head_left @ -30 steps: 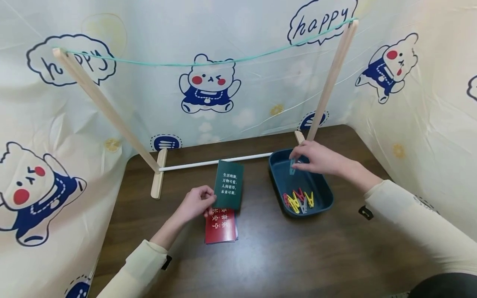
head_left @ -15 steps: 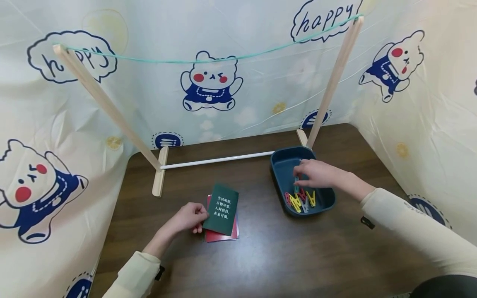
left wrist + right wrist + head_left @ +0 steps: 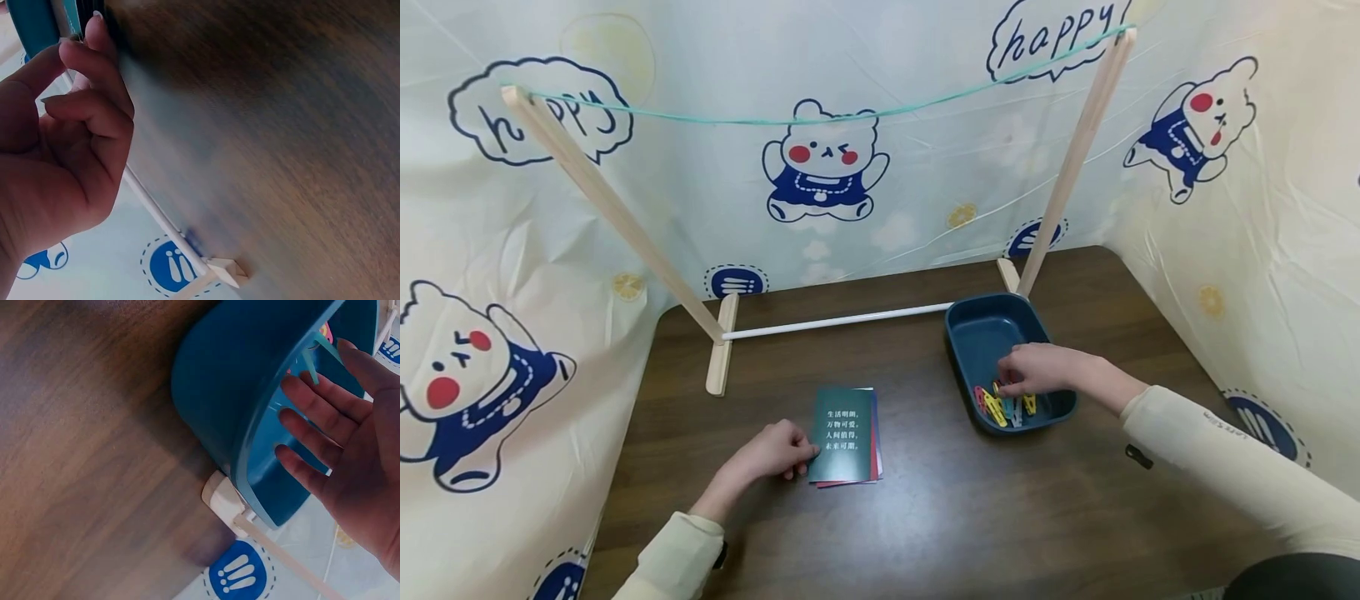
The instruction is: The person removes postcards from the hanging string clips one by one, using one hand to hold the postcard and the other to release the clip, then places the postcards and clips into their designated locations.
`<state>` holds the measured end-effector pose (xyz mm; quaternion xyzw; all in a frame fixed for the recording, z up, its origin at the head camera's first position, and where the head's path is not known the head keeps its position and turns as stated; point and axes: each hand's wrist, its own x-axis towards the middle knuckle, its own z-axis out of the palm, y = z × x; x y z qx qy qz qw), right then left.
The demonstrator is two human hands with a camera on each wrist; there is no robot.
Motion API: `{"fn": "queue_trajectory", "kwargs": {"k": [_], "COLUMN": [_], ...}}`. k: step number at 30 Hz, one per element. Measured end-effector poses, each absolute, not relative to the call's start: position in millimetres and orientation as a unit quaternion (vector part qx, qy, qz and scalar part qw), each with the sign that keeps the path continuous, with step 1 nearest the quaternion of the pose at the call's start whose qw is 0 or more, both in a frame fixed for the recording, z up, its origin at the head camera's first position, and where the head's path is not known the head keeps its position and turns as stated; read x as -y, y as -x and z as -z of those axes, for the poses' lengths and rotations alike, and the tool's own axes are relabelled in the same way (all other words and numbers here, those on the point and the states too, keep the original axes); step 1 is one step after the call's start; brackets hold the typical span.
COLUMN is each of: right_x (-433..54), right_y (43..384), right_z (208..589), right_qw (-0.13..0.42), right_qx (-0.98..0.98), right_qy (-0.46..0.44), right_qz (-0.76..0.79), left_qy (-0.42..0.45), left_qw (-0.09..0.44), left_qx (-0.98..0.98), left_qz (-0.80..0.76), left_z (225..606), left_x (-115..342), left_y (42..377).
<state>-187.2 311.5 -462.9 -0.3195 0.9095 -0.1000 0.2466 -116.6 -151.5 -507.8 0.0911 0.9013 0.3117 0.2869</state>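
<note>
A dark green card (image 3: 842,435) with white Chinese characters lies on a small stack of cards, with a red edge showing at its right. My left hand (image 3: 777,450) pinches the green card's left edge; in the left wrist view, the left hand (image 3: 81,125) has its thumb and index tips together at a dark edge. Inside the blue tray (image 3: 958,358), my right hand (image 3: 1037,369) is over the clothespins (image 3: 995,408), which are red, yellow, grey and teal. In the right wrist view, a teal clothespin (image 3: 325,345) sits between the thumb and index fingertip of the right hand (image 3: 356,444).
Behind the cards stands a wooden frame, with a left post (image 3: 610,212), a right post (image 3: 1078,158) and a white bar (image 3: 842,321) low between them. A teal string (image 3: 737,122) sags between the post tops. A printed cloth (image 3: 700,192) surrounds the wooden table (image 3: 925,517).
My left hand has drawn the green card nearer and laid it flat and square on the stack. The right hand has moved from the tray's far end with the teal clothespin toward the other clothespins.
</note>
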Motion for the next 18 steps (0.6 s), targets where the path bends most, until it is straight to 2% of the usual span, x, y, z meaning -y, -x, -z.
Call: {"fn": "queue_trajectory", "kwargs": {"k": [7,18], "right_x": [-317.7,-321.7], "right_y": [192.0,187.9], "right_z": [462.1,464.8], "right_qw": [0.270,0.270], "right_qx": [-0.906,-0.907], "right_qy": [0.303,0.288], "right_qz": [0.123,0.148], "left_qy": [-0.083,-0.083], "left_qw": [0.263,0.267], "left_qx": [-0.928,-0.926], "left_qz": [-0.250,-0.252], "left_z": [507.7,513.0], "left_x": [143.4,142.6], "left_y": [113.6,113.3]}}
